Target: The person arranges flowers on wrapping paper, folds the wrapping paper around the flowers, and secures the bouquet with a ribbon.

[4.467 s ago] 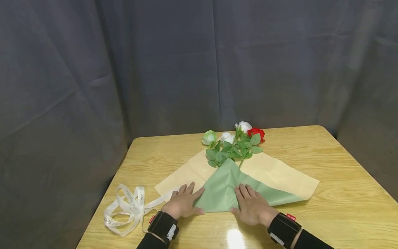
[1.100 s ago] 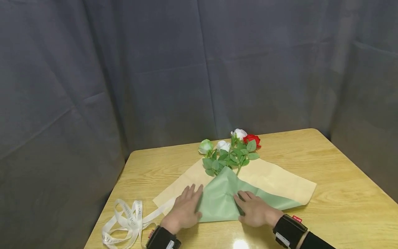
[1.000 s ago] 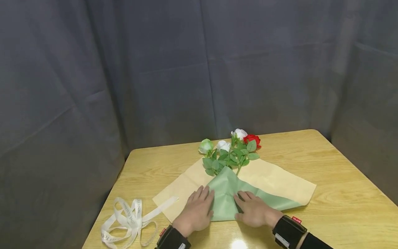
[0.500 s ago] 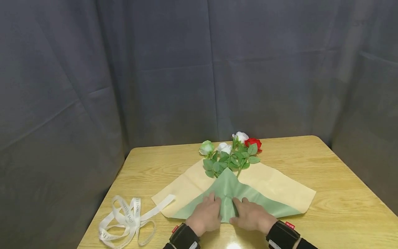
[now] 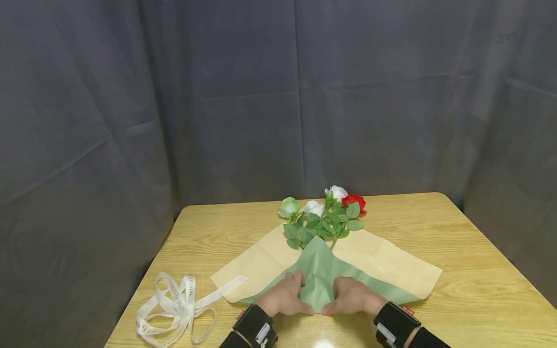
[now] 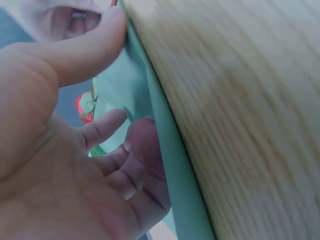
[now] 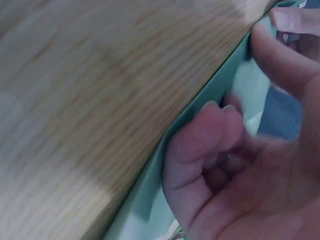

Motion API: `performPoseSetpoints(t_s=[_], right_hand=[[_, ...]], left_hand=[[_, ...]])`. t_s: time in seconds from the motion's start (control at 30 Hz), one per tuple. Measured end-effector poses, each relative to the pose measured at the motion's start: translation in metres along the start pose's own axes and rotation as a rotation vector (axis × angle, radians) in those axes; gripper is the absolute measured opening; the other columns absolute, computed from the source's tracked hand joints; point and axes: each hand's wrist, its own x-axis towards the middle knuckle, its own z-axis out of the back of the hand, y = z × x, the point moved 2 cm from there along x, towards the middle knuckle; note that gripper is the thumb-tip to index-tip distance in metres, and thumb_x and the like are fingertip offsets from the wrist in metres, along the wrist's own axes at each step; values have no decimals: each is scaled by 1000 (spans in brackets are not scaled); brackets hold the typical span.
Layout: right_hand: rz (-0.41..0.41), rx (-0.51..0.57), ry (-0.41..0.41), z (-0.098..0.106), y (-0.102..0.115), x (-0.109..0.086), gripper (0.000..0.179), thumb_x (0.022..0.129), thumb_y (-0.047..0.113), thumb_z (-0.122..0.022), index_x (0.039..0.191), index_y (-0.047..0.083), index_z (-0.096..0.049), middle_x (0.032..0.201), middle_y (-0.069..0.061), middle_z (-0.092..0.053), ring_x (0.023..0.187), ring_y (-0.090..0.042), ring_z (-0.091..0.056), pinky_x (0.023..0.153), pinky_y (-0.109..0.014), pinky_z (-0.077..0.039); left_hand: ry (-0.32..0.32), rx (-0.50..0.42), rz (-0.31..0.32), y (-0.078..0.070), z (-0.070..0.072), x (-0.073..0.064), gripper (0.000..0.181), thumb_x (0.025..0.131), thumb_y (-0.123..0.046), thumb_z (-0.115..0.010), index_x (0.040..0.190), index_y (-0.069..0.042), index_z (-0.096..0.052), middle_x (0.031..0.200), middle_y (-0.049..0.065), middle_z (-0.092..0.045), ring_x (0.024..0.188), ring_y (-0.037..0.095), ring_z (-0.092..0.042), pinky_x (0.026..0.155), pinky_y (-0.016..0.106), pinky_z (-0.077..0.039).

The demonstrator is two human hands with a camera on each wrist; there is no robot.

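A sheet of wrapping paper, green [image 5: 319,270] outside and cream [image 5: 383,256] inside, lies on the table with its near part folded up over the stems of several roses. A green-white rose [image 5: 289,207], white roses [image 5: 314,208] and a red rose [image 5: 354,203] stick out at its far end. My left hand [image 5: 285,296] and right hand [image 5: 350,296] hold the near folded edge from either side of the middle. Both thumbs meet at that edge, close together, while the fingers [image 6: 145,145] curl against the green paper. Curled fingers [image 7: 207,132] of my right hand hide part of the fold.
A loosely looped white ribbon [image 5: 174,309] with printed letters lies at the table's left; its loose end [image 5: 235,284] overlaps the paper's left part. The wooden table [image 5: 470,275] backs onto a dark grey curtain [image 5: 370,96].
My left hand has moved right, off the paper's left side to its middle. Fingers of both hands, flatter before, now curl, and both thumbs have come to the near edge.
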Motion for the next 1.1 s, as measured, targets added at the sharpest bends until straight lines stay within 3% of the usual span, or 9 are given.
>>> performPoseSetpoints(t_s=[0.1,0.17,0.37,0.5,0.7,0.77,0.87,0.97,1.1], right_hand=[[5,-28,14,0,-2,0,52,75,40,-88,56,16,-47,54,9,-35,50,-9,-33,47,-24,-25],[8,-41,24,1,-1,1,55,76,42,-88,53,19,-43,50,12,-31,47,-7,-30,45,-23,-23],[-37,-58,117,2,-2,1,56,82,49,-82,50,15,-50,41,10,-38,34,-7,-38,35,-22,-30],[-44,-20,189,4,-4,0,56,86,50,-78,51,10,-61,41,5,-48,34,-8,-42,35,-23,-34],[32,63,243,11,-5,-2,47,91,32,-76,55,4,-66,45,2,-53,36,-8,-45,38,-22,-36],[23,36,211,13,-7,-3,45,89,32,-78,55,6,-66,45,3,-52,38,-8,-44,40,-22,-35],[-46,-70,143,13,-12,-5,54,85,47,-80,51,10,-61,42,5,-47,36,-7,-40,41,-22,-32],[-93,-139,124,15,-15,-8,59,81,57,-79,49,14,-53,40,8,-41,35,-6,-35,41,-22,-28],[-44,-73,200,20,-15,-12,53,90,36,-78,49,10,-56,41,7,-42,36,-5,-37,40,-20,-27]], left_hand=[[0,-14,-5,2,1,0,47,82,-31,-86,102,-11,-49,95,4,-43,80,17,-47,72,30,-46],[-11,-6,-11,3,1,1,44,81,-31,-87,94,-11,-50,92,3,-43,76,17,-45,68,29,-43],[-22,25,7,4,-1,2,42,79,-34,-88,80,-11,-53,93,2,-45,75,16,-47,69,29,-45],[-12,33,20,3,-2,1,41,80,-35,-88,78,-12,-54,92,1,-45,75,15,-47,68,28,-45],[-1,37,20,1,1,-1,41,81,-36,-86,79,-12,-53,91,1,-44,74,15,-45,64,27,-42],[-1,34,18,1,0,-1,41,81,-36,-86,79,-12,-53,91,0,-43,74,15,-45,64,27,-42],[-5,28,8,2,-1,-1,41,81,-35,-87,79,-13,-53,91,0,-43,75,15,-45,65,27,-42],[-5,20,-5,4,-1,-1,41,81,-35,-86,79,-12,-53,91,0,-43,76,14,-44,67,27,-42],[3,13,-13,5,0,-3,40,83,-34,-85,80,-12,-52,91,1,-42,76,15,-43,67,26,-41]])
